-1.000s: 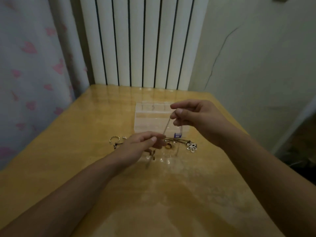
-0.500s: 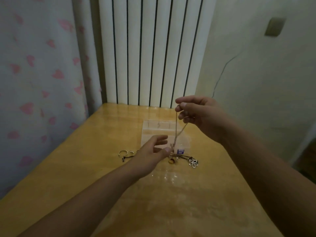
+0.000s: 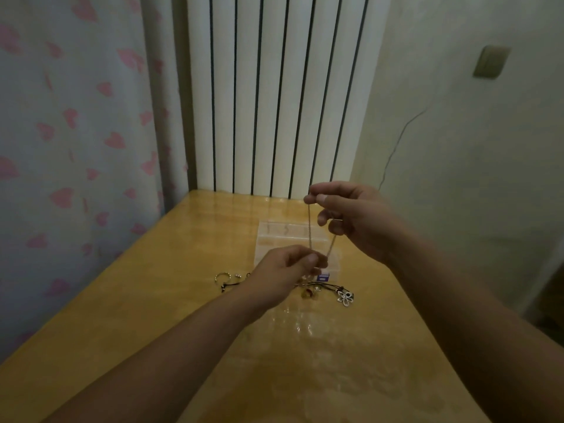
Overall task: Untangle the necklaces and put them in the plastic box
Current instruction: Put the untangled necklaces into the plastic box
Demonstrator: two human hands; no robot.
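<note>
A thin pale chain necklace [image 3: 310,227] hangs in two strands above the table. My right hand [image 3: 351,218] pinches its top between thumb and forefinger. My left hand [image 3: 290,270] pinches its lower end just over the clear plastic box [image 3: 274,236], which has several compartments. On the table below lies a dark cord necklace [image 3: 326,284] with a silver flower pendant [image 3: 345,298], partly hidden by my left hand. A small amber ring [image 3: 307,294] lies beside it.
A silver ring and small bits [image 3: 224,277] lie left of my left hand on the wooden table [image 3: 183,300]. A white radiator [image 3: 274,102] stands behind the table, a heart-print curtain [image 3: 70,148] at left, a wall at right.
My right hand has lifted the chain higher. My left hand has risen off the table and taken hold of the chain's lower end. The camera has tilted upward.
</note>
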